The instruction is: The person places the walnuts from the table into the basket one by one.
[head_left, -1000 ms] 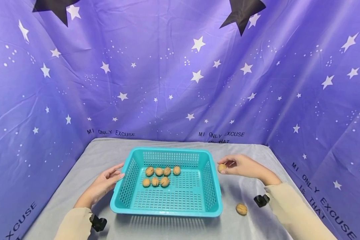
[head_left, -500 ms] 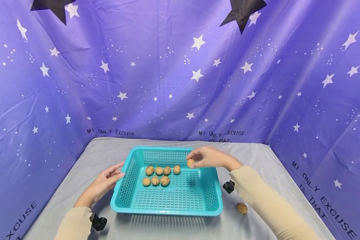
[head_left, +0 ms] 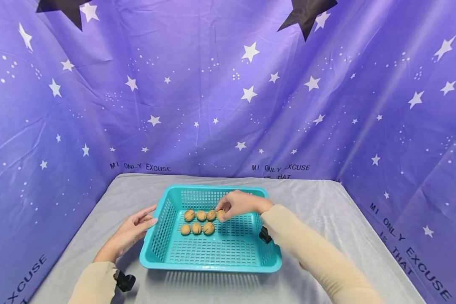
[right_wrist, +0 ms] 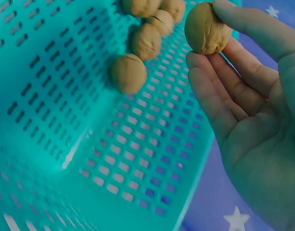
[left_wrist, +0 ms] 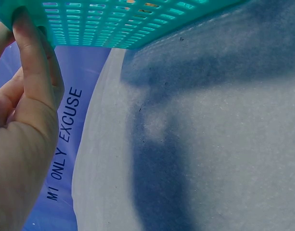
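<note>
A turquoise plastic basket (head_left: 213, 269) stands on the grey cloth, with several walnuts (head_left: 209, 228) in two rows toward its back left. At the basket's left rim, my left hand (head_left: 134, 228) holds the edge between thumb and fingers. My right hand (head_left: 240, 203) is over the basket's inside, close to the right end of the back row. Its thumb and fingertips pinch a walnut (right_wrist: 207, 29), plain in the right wrist view. That walnut and the hand overlap the last one of the back row in the head view.
Grey cloth (head_left: 308, 202) covers the table. Purple star-print fabric (head_left: 213, 105) hangs at the back and both sides. The right sleeve (head_left: 311, 257) crosses the basket's right rim and hides most of a walnut on the cloth. Each wrist carries a small black camera (head_left: 124, 281).
My right hand has carried its walnut leftward from outside the basket's right rim, over the rim, to the back row. My left hand has stayed at the left rim.
</note>
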A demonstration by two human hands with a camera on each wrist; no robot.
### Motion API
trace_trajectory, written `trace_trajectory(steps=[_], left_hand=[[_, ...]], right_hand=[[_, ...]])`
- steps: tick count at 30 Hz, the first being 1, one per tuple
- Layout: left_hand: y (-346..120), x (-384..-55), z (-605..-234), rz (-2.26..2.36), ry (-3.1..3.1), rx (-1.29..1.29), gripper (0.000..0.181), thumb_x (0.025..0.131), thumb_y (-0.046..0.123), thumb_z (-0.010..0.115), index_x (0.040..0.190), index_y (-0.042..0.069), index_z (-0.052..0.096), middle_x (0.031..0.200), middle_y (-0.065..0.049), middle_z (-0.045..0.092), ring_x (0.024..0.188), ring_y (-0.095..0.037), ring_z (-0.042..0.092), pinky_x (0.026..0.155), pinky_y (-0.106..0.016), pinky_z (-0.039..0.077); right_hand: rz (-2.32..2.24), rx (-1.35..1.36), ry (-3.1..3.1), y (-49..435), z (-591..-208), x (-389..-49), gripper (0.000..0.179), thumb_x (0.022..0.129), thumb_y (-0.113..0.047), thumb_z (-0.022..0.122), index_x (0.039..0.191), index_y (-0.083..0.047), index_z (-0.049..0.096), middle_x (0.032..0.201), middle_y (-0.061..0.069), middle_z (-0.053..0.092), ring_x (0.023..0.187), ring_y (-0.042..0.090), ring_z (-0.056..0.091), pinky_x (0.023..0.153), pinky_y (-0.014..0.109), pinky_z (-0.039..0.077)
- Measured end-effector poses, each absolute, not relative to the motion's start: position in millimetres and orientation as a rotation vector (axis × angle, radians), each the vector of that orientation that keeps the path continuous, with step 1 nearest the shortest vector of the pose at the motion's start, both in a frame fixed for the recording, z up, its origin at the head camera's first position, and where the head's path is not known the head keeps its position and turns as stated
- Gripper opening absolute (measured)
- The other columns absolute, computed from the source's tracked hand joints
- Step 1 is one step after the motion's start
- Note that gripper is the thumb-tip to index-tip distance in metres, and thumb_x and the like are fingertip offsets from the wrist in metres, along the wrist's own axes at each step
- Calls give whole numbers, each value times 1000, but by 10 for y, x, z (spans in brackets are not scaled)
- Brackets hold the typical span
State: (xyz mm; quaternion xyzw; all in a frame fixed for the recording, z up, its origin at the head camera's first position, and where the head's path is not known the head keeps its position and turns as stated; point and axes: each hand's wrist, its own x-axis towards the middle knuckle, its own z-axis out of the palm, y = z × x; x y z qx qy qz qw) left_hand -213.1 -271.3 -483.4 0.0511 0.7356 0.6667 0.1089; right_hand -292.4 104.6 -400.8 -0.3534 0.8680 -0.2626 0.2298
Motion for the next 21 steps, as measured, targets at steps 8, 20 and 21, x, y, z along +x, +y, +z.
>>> trace_trajectory(steps=[8,20,21], left_hand=[[-2713,-2135,-4826,1968,2158,143,69,101,21,64,158,6,28,128,-19,57,108,-20,63,92,-34,54],[-2723,-2126,-4850,1967,2164,139,70,100,22,64,158,6,28,127,-19,57,107,-21,64,92,-35,54],[-2722,-2124,-4849,1965,2166,137,70,100,22,64,158,6,28,127,-19,57,107,-21,64,92,-34,54]], right_hand=[[-537,-931,2440,887,-4269,-2910,36,86,-19,81,119,-9,72,103,-9,68,92,4,62,79,22,53],[-587,-858,2464,817,-4514,-2914,27,85,-19,83,110,-14,74,97,-10,67,88,3,61,77,22,53],[-596,-853,2465,818,-4520,-2916,27,85,-19,83,110,-14,74,97,-10,67,88,4,61,77,22,53]])
